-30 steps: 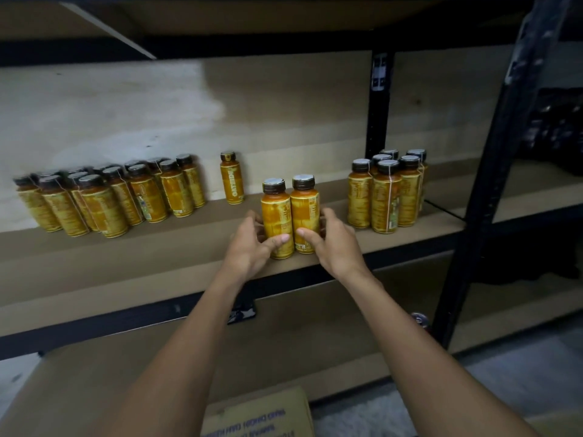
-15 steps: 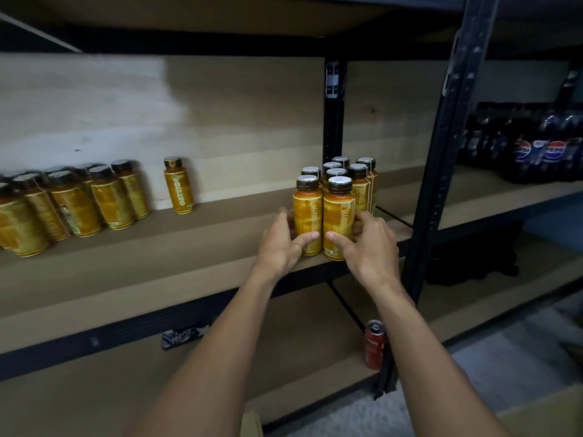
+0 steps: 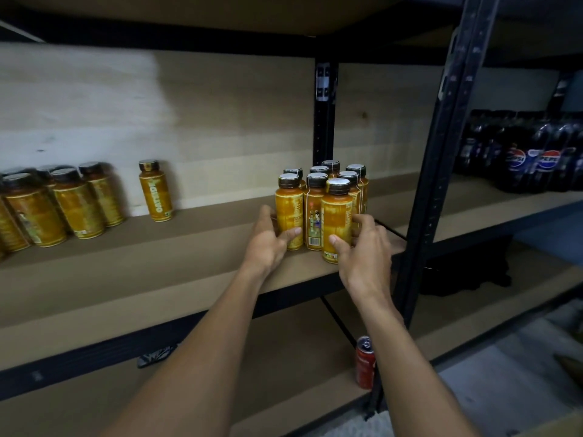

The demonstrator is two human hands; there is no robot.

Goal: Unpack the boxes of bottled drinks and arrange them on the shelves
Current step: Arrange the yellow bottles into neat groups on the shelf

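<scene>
Several orange bottles with dark caps stand packed together on the middle shelf (image 3: 189,247), near its right end. My left hand (image 3: 268,241) grips the front-left bottle (image 3: 288,209) of this cluster, thumb on its label. My right hand (image 3: 362,247) grips the front-right bottle (image 3: 337,216), which stands nearest the shelf's front edge. A third bottle (image 3: 314,212) shows between them. One single orange bottle (image 3: 156,190) stands alone by the back wall. Another group of orange bottles (image 3: 63,206) fills the left end of the shelf.
A black upright post (image 3: 441,152) stands just right of my right hand. Dark Pepsi bottles (image 3: 536,156) line the neighbouring shelf at right. A red can (image 3: 365,362) stands on the lower shelf. A dark scrap (image 3: 156,356) lies under the shelf edge.
My hands have slid the two front bottles to the right along the shelf, up against the cluster by the post. The view has followed to the right.
</scene>
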